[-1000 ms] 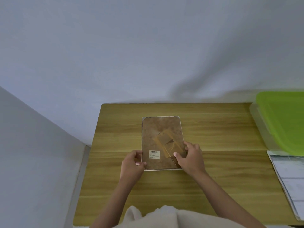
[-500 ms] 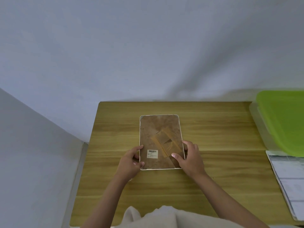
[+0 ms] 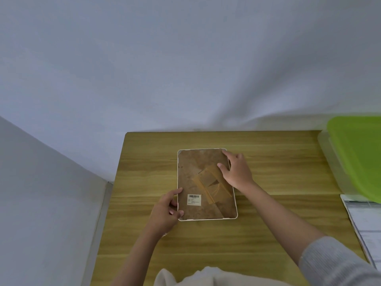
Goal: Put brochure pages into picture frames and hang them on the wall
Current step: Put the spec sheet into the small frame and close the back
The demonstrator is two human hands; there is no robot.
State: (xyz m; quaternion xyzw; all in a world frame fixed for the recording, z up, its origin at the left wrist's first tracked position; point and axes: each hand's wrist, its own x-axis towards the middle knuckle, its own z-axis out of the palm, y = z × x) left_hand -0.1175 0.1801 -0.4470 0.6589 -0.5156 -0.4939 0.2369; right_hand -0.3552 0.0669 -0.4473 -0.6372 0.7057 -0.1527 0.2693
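Pale, bare wall [image 3: 185, 58] rises directly behind a wooden table [image 3: 278, 223] pushed into the corner of the room. One picture frame [image 3: 204, 182] lies face down near the table's middle, its brown backing board up, with a fold-out stand and a barcode label [image 3: 194, 199] visible on it.

The left hand [image 3: 165, 213] holds the frame's near left edge, thumb on the backing and fingers curled at the rim. The right hand [image 3: 235, 170] rests over the far right corner, index finger extended along the top edge and thumb pressing the backing near the stand. It grips nothing that can be seen.

At the far right sit a clear container with a green lid [image 3: 358, 155] and a printed sheet [image 3: 365, 221], probably a brochure page, partly tucked under it.

Judged step: releasing the backing tabs to open the frame. No page is confirmed inside; the front is hidden.

Hazards:
- Prying one corner too hard may bend or snap a tab, or crack the glazing beneath.
- Loosening the left hold may let the frame slide or pivot on the smooth tabletop.
- Catching the stand could tear its hinge tape.
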